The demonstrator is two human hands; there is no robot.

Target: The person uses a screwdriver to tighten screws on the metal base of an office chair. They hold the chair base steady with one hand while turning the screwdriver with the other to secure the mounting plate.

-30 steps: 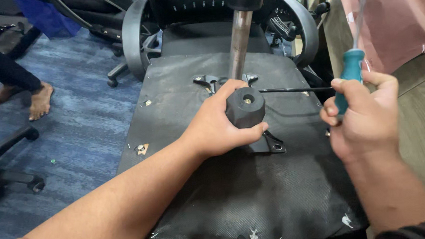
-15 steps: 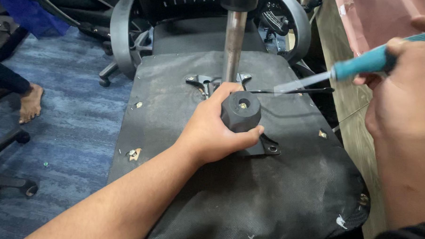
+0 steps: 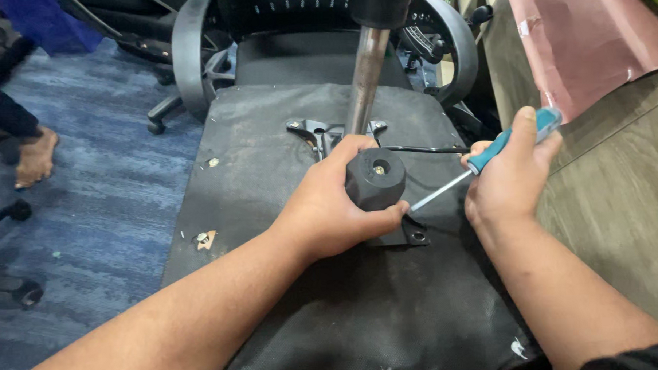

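Now: screwdriver lowered to the mechanism.
Right hand (image 3: 507,182) grips the teal screwdriver (image 3: 481,165), its tip brought down beside the black knob (image 3: 375,178), which the left hand (image 3: 337,210) stays clasped around on the upturned chair seat (image 3: 269,136).

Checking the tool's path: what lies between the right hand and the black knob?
In the head view, only the screwdriver's bare metal shaft spans from the right hand to the black knob, which the left hand grips.
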